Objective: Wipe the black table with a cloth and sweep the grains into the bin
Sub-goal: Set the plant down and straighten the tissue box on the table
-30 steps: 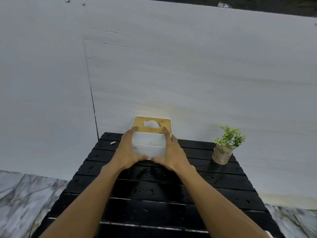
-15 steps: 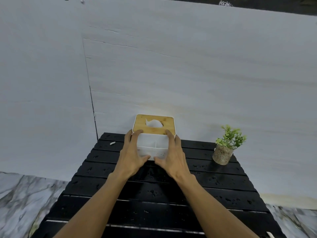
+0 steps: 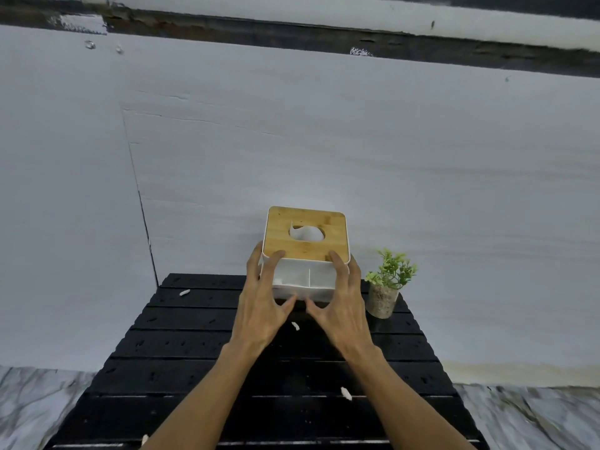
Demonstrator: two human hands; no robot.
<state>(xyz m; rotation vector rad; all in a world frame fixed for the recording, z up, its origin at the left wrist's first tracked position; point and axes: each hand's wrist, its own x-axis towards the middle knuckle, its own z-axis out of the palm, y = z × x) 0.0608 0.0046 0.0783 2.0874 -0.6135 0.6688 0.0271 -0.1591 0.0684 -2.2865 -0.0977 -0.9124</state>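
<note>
A black slatted table [image 3: 194, 349] stands against a pale wall. Both hands hold a white tissue box [image 3: 319, 280] with a bamboo lid and a tissue showing in its opening; the box is lifted off the table near the back edge. My left hand [image 3: 264, 302] grips its left side and my right hand [image 3: 341, 306] grips its right side. White grains lie scattered on the slats, one [image 3: 184, 292] at the back left, one [image 3: 294, 325] below the box, one [image 3: 346, 393] nearer me. No cloth or bin is in view.
A small potted green plant [image 3: 386, 289] stands on the table's back right corner, close to my right hand. Marble-patterned floor [image 3: 29, 404] shows on both sides of the table. The wall rises directly behind the table.
Both hands have raised the tissue box from the table top, so its lid now sits higher against the wall. A grain shows where the box stood.
</note>
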